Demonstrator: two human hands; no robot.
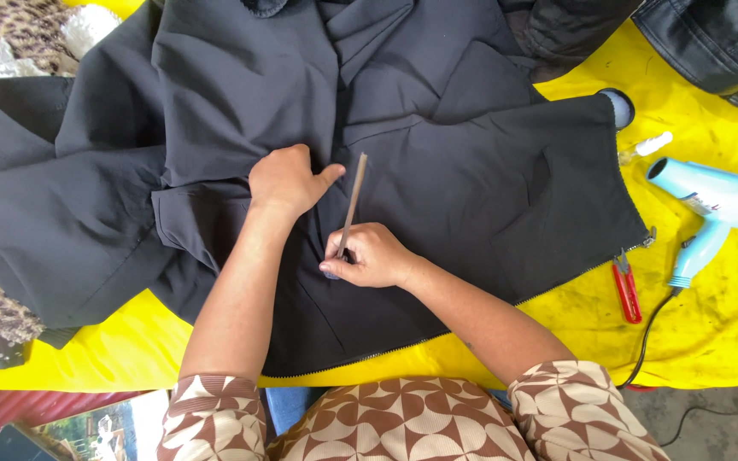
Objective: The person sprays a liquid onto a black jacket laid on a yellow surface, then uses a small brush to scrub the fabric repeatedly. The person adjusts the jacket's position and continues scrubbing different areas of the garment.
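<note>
Firmly keep your left hand (pixel 284 181) flat, fingers spread, pressing the black jacket (pixel 437 196) taut at 11 o'clock of your right hand (pixel 367 256). That hand is closed round the thin metal ruler (pixel 352 205); hold its edge steady against the cloth.

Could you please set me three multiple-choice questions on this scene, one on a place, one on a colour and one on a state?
1. Where does the hair dryer lie?
A. on the dark garment
B. on the yellow table cover, to the right of the garment
C. in the person's lap

2. What colour are the handles of the snips?
A. red
B. green
C. white

3. How is the right hand?
A. open and flat on the cloth
B. lifted clear of the table
C. closed round a thin flat metal tool

Answers:
1 B: the pale blue dryer rests on the yellow table cover beside the dark garment.
2 A: both handles are red.
3 C: it grips the lower end of the thin flat metal tool, while the left hand presses flat on the garment.
</note>
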